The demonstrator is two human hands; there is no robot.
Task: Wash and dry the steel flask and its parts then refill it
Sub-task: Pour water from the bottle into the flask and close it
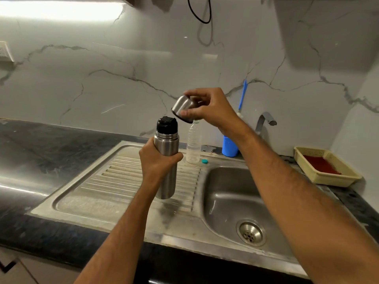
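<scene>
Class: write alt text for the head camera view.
Above a steel sink's draining board, the left hand grips an upright steel flask with its black stopper on, while the right hand holds its steel cup lid tilted above.

brushed silver steel cylindrical flask [166, 160], satin | its black stopper [166, 125], glossy plastic | domed steel cup lid [182, 107], brushed, above-right

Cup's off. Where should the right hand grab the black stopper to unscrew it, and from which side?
Probably around the stopper's round black side wall, coming from above. It stands upright and proud of the flask neck, exposed all around, and the left hand holds the body lower down, leaving the top clear. The right hand holds the steel cup, so that must be put down first.
</scene>
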